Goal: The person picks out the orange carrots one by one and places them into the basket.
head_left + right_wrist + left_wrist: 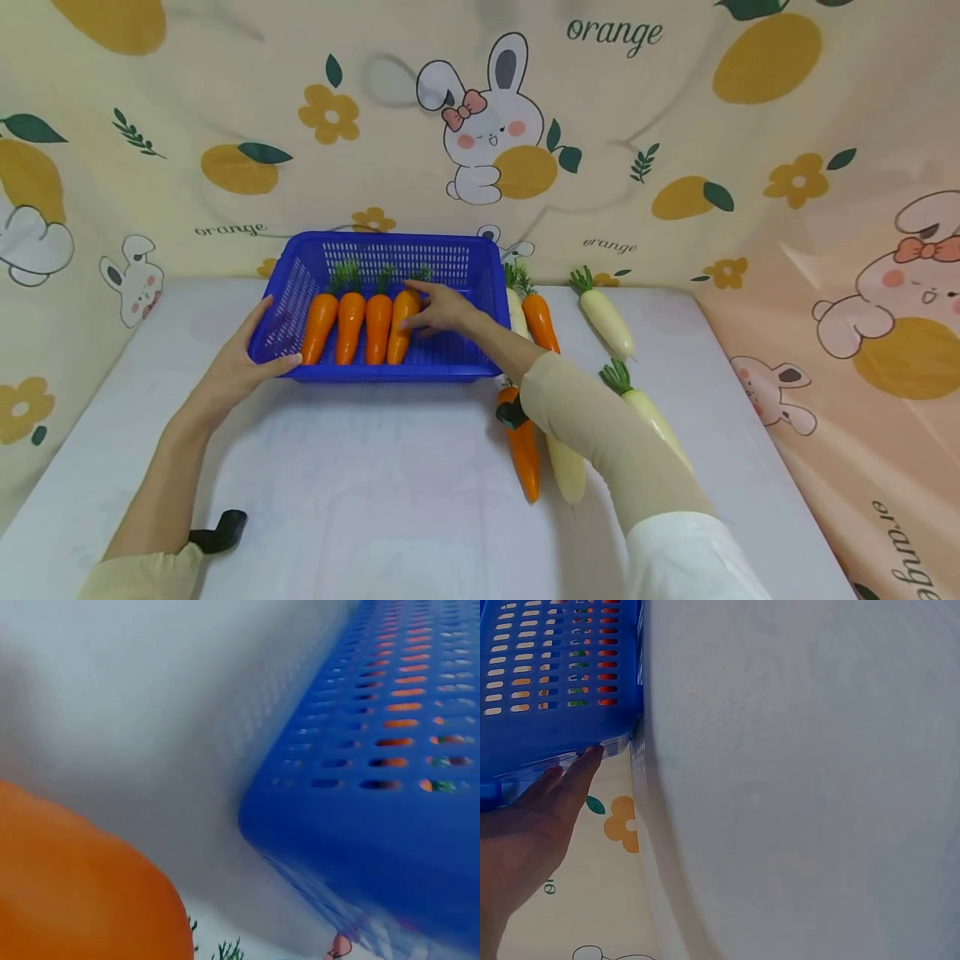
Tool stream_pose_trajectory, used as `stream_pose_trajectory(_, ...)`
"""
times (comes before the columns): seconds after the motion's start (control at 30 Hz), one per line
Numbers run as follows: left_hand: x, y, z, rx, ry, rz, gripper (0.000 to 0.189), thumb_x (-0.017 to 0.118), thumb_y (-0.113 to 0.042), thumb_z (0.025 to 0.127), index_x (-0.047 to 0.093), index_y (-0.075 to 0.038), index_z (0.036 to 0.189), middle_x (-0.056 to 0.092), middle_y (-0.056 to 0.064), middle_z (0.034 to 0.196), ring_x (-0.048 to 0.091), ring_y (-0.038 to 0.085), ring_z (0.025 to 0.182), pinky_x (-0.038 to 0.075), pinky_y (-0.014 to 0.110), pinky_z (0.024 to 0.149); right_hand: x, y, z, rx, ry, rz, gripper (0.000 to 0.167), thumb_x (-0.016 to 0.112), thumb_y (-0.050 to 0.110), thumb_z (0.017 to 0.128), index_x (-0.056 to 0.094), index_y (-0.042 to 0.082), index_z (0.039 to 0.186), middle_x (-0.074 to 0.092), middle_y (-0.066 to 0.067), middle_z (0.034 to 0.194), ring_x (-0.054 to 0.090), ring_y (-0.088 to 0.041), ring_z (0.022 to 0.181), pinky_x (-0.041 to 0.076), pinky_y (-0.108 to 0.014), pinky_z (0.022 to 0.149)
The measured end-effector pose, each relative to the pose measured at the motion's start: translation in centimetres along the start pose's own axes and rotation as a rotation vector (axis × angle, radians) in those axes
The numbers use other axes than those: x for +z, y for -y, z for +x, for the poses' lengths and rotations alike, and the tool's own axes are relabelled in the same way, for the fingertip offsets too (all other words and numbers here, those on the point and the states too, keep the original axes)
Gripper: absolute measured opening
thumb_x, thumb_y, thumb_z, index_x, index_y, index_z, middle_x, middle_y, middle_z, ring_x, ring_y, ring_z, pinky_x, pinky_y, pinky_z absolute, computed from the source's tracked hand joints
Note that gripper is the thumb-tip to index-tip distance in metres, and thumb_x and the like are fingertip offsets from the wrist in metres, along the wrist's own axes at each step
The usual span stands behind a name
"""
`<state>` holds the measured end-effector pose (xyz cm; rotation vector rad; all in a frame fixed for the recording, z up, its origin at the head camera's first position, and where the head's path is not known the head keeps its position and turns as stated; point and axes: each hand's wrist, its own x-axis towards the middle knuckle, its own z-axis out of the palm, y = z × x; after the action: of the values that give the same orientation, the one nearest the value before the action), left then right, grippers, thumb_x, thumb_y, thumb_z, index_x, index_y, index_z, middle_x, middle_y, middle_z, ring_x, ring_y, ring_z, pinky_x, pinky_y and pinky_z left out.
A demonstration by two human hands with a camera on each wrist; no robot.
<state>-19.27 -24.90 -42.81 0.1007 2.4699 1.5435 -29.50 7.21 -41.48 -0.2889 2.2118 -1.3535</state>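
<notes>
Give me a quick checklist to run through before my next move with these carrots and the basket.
1. Basket sitting upright on the table: ok.
2. Left hand touching the basket: ok, at its left side and near-left corner.
3. Carrots inside lined up: ok, four side by side, leafy ends away from you.
4. Right hand gripping the rightmost carrot inside firmly: cannot tell; its fingers are at that carrot.
5. Every carrot in the basket: not ok, two carrots outside lie to its right, partly behind your right arm.
6. White radishes outside the basket: ok, those visible are.
</notes>
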Motion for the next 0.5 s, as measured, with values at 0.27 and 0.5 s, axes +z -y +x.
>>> stream_pose_trajectory(0.27, 0.1, 0.2, -0.1, -0.014, -0.002, 0.000, 0.102, 0.070, -0.036, 0.093, -0.009, -0.036, 0.158, -0.008, 0.015, 0.166, -0.003, 0.049, 0.148, 0.007, 0.075, 0.110, -2.6, 0.2, -2.3, -0.138, -0.034, 0.105, 0.066, 0.071, 0.007, 0.092, 0.041, 0.009, 0.151, 0.042, -0.028, 0.146, 0.061, -0.040, 0.117, 0.054, -0.048, 0.093)
stream_pose_trajectory(0.5, 0.1, 0.0, 0.0, -0.010, 0.000, 0.000, 0.102, 0.070, -0.036, 0.093, -0.008, -0.036, 0.158, -0.008, 0.015, 0.166, -0.003, 0.048, 0.148, 0.006, 0.074, 0.111, -5.4, 0.1, -4.7, -0.256, -0.049, 0.159, 0.058, 0.070, 0.008, 0.093, 0.048, 0.008, 0.146, 0.051, -0.024, 0.139, 0.066, -0.031, 0.108, 0.054, -0.050, 0.093)
